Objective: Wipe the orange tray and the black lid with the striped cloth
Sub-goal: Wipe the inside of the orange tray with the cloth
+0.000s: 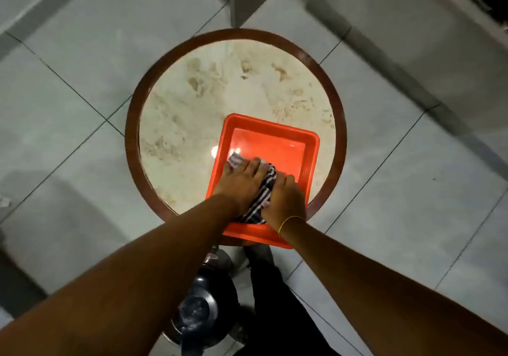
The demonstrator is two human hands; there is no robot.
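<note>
Now, both hands are pressed flat on the cloth (259,190) inside the tray (275,146), which sits at the near edge of the table (192,102): your left hand (242,182) lies spread over its far end, your right hand (284,199) bears down on its near end. Keep your palms down and sweep toward the far corners, which look unwiped. The dark shape by your feet (202,309) may be the lid; it is too blurred to tell.

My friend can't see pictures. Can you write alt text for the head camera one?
Two hands press a striped cloth into an orange tray on a round table: left hand, right hand.
</note>
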